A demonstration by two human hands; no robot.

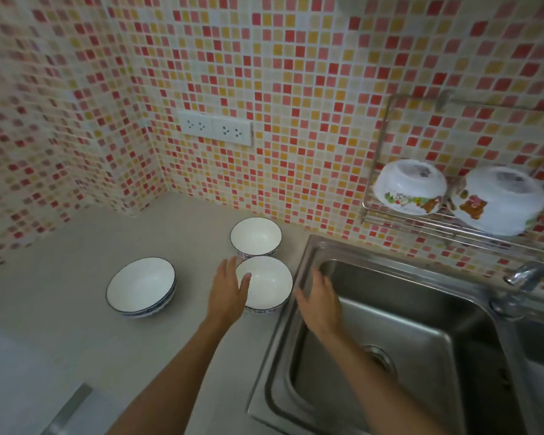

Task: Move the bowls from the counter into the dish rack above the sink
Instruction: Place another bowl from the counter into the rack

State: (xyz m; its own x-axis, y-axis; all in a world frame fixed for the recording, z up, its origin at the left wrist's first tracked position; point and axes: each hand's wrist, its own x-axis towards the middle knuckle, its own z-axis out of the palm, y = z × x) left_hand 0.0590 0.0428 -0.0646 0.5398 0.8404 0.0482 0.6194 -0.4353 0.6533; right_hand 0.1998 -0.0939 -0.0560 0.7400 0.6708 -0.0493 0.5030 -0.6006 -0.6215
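Now both hands are spread open, holding nothing: the left hand (228, 285) overlaps the rim of the nearest white blue-rimmed ceramic bowl (266, 282), the blurred right hand (319, 298) hovers over the steel sink (399, 334) edge. 3 such bowls sit on the grey bench (76, 324); 2 upturned white cartoon-printed bowls (410, 186) fill the wire dish rack (421, 222) on the mosaic-tiled wall (296, 89).

No words or numbers are showing clearly enough to read. The two upside-down bowls (410, 186) in the rack are only showing cartoon bear pictures.

Single head-worn wide view, steeply downward, close above counter (76, 309) and sink (390, 324).
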